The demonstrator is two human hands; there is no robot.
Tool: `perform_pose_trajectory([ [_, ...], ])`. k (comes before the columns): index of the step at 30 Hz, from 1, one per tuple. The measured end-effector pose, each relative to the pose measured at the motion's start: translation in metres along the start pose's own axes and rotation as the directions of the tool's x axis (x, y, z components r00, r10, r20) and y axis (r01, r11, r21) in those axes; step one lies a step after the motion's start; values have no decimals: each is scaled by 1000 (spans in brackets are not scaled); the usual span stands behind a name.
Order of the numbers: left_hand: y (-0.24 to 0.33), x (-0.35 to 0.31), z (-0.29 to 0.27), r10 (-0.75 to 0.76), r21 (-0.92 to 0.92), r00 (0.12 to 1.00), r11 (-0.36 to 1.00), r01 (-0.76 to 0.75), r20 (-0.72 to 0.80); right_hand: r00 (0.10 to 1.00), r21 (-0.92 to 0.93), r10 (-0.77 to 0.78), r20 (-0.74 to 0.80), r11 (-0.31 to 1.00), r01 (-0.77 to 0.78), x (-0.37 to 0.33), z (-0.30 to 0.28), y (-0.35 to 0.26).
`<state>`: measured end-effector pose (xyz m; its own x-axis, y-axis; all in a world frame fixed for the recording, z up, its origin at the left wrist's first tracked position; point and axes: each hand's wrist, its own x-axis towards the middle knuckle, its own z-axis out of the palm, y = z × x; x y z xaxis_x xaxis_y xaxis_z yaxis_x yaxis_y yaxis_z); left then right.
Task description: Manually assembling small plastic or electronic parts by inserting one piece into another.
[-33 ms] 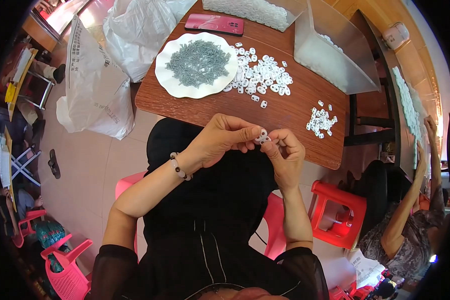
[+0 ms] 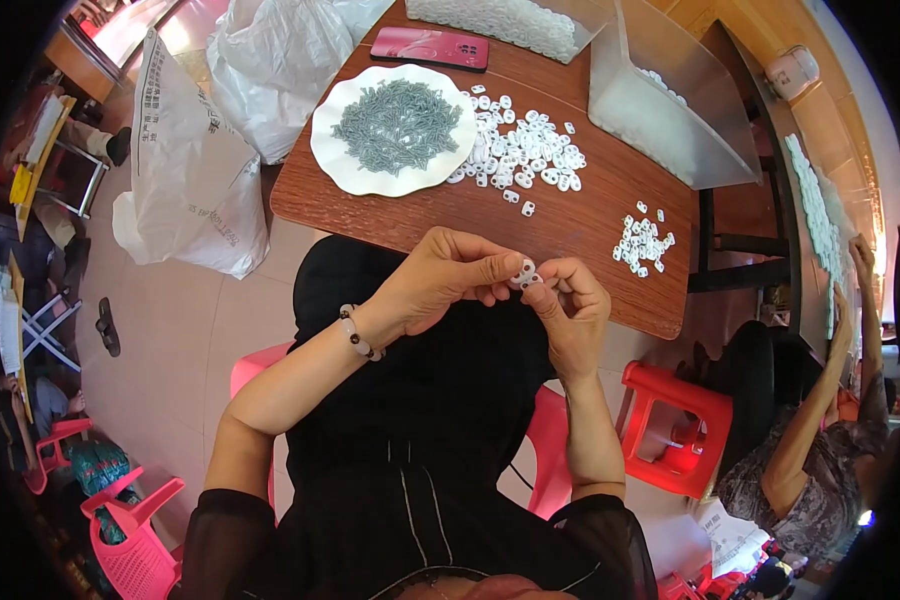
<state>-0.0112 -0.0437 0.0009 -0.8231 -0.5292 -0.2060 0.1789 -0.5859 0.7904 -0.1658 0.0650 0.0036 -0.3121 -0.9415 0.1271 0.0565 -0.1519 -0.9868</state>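
My left hand (image 2: 457, 272), with a beaded bracelet at its wrist, pinches a small white plastic piece with dark holes (image 2: 526, 268) between thumb and fingers. From the other side my right hand (image 2: 573, 312) grips at the same spot; a second such piece seems to meet the first there, partly hidden by the fingertips. Both hands are above my lap, just off the table's near edge. On the brown table (image 2: 390, 222) lie a loose heap of similar white pieces (image 2: 535, 150) and a smaller pile (image 2: 642, 243) to the right. A white scalloped plate (image 2: 332, 165) holds many small grey pins (image 2: 395, 125).
Behind the plate lies a pink phone (image 2: 430, 48). Clear bins (image 2: 670, 110) of white pieces stand at the back. White sacks (image 2: 195, 170) are left of the table, a red stool (image 2: 678, 428) right. Another person's arm (image 2: 810, 420) reaches toward white pieces at the far right.
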Motion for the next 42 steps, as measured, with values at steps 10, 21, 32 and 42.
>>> perform_pose_trajectory([
  [10, 0, -2, 1, 5, 4, 999, 1000, -5, 43, 998, 135, -8, 58, 991, 0, 2, 1, 5],
  [21, 0, -7, 6, 37, 31, 997, 999, -39, 66, 963, -120, -121, 239, 981, 153, 7, 2, -2],
  [32, 3, -10, 11, 59, 145, 998, 987, -64, 37, 954, -152, -190, 231, 962, 228, 8, 1, -1],
  [42, 0, -12, 11, 18, 17, 997, 1000, -19, 69, 936, -213, -252, 246, 928, 306, 10, 0, -1],
])
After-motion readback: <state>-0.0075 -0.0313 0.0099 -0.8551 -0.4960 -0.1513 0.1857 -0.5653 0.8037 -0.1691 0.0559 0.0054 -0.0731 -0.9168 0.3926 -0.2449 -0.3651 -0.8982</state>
